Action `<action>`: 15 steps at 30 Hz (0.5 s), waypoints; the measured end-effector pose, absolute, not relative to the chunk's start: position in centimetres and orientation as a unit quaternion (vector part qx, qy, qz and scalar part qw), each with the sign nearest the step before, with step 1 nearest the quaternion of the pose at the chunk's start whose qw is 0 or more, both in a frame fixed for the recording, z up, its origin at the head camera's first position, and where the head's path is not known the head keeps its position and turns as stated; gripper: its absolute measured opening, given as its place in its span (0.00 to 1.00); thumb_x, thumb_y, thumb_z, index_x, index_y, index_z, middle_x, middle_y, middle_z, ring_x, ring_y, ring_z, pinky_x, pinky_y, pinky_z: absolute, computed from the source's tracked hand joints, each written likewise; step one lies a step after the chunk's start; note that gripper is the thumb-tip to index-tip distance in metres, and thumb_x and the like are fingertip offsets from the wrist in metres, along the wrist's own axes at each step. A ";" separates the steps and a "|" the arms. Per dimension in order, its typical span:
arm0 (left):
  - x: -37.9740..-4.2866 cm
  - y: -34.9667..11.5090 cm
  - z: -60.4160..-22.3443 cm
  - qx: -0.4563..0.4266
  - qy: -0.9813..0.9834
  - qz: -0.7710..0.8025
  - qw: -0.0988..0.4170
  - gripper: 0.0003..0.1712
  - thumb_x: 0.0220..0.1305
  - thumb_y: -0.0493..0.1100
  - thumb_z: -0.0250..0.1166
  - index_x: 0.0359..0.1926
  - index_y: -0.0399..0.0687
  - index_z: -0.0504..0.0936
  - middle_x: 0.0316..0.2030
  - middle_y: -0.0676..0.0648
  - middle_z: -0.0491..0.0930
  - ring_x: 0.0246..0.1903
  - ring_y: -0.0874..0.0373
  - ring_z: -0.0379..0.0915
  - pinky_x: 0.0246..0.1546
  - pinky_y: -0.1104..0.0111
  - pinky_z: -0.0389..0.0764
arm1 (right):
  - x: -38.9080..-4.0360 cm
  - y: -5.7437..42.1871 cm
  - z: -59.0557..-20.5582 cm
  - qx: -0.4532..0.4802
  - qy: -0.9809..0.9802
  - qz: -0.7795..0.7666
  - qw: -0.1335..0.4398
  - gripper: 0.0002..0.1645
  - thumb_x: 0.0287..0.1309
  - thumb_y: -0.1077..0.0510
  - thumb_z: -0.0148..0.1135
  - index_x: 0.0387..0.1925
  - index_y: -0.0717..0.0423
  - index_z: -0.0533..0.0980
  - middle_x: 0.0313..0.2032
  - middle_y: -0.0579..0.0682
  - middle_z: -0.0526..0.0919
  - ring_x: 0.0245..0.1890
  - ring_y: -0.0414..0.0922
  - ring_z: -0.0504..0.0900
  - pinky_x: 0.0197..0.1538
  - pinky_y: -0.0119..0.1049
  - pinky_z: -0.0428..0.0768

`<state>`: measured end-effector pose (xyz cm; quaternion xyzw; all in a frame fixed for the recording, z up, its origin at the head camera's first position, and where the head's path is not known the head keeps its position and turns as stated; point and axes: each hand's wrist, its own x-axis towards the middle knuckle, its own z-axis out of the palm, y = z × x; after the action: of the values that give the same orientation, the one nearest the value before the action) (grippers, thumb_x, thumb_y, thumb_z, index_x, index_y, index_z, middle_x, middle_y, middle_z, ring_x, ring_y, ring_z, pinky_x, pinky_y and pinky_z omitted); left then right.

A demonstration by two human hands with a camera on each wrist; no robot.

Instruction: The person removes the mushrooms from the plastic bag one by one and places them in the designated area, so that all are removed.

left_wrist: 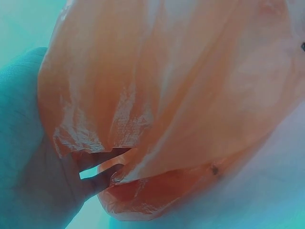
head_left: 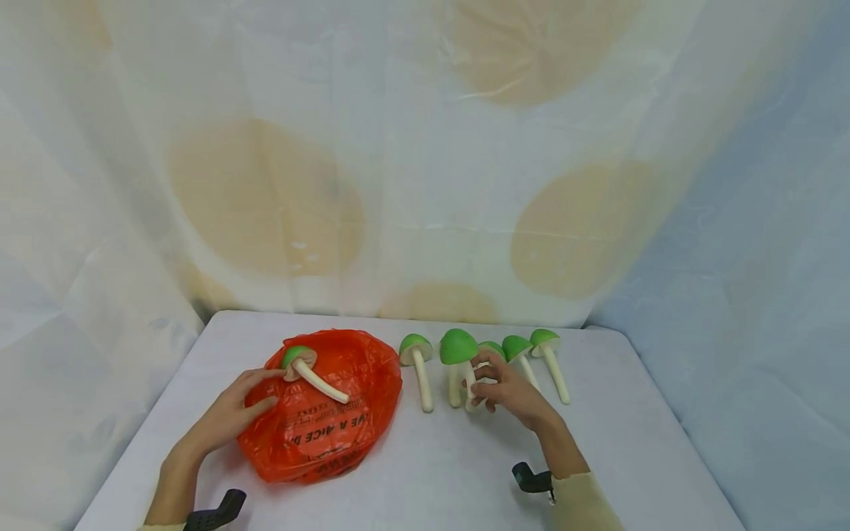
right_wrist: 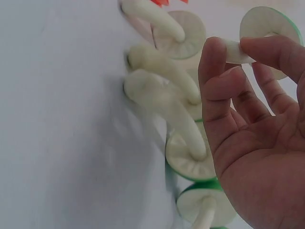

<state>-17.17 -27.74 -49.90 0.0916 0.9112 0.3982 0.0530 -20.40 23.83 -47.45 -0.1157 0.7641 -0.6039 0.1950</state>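
My left hand [head_left: 229, 413] holds the left edge of a red plastic bag [head_left: 378, 361]; in the left wrist view, the film of the bag [left_wrist: 190, 95] hides part of the fingers. A toy mushroom [head_left: 322, 383] with a green cap and white stem lies against the bag near those fingertips; whether it is inside I cannot tell. With thumb and finger, my right hand [head_left: 511, 391] pinches the white stem of another green-capped mushroom [head_left: 458, 346]. In the right wrist view, this pinched stem [right_wrist: 233, 51] shows between the fingertips.
Several similar mushrooms lie in a row along the back of the white table [head_left: 465, 472]: one mushroom [head_left: 423, 380] left of my right hand, others, such as the mushroom [head_left: 554, 369], to its right. Hanging sheets [head_left: 412, 184] close off the back and sides.
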 end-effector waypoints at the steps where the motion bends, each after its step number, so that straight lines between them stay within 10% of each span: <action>1: -17.2 -27.7 -49.9 0.091 0.911 0.398 0.054 0.27 0.71 0.53 0.62 0.68 0.56 0.72 0.66 0.38 0.68 0.66 0.34 0.62 0.57 0.33 0.72 | -20.4 24.2 -47.4 -0.114 0.765 -0.603 0.195 0.27 0.66 0.60 0.63 0.61 0.58 0.63 0.51 0.68 0.79 0.39 0.62 0.85 0.28 0.34 0.77; 15: -17.3 -27.8 -50.0 0.094 0.911 0.398 0.051 0.27 0.71 0.52 0.63 0.68 0.55 0.73 0.65 0.39 0.68 0.65 0.35 0.63 0.56 0.33 0.73 | -19.9 27.7 -47.8 -0.088 0.764 -0.619 0.156 0.28 0.65 0.61 0.63 0.61 0.59 0.63 0.53 0.74 0.76 0.36 0.55 0.84 0.30 0.36 0.80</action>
<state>-17.30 -27.85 -50.02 0.0940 0.9113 0.3975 0.0513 -19.86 27.74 -47.75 -0.0876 0.7644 -0.6194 0.1560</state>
